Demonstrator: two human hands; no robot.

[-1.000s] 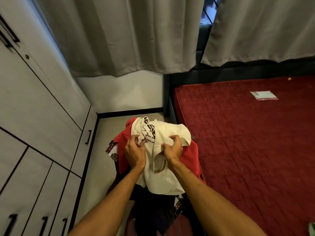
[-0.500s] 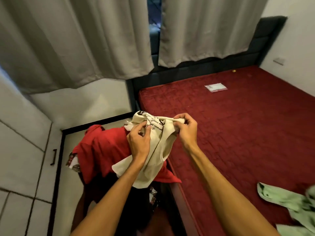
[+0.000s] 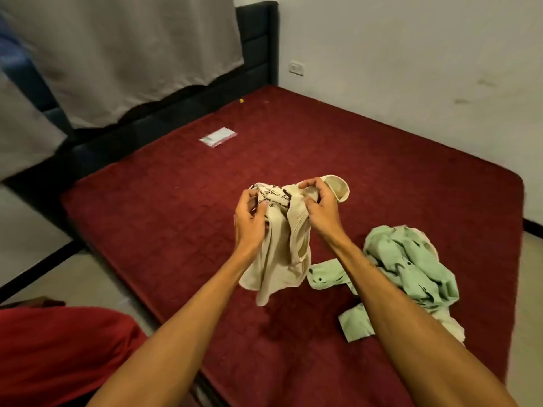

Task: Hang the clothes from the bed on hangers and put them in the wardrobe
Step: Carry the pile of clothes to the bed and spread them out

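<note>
Head camera looks down, seemingly close, over bed (image 3: pixel 323 136).

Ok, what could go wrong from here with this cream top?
The cream top is bunched between your left hand and right hand, so it may go onto a hanger twisted. No hanger is in view and both hands are busy, so you may have to put it down. The green shirt lies crumpled on the mattress and may crease.
</note>
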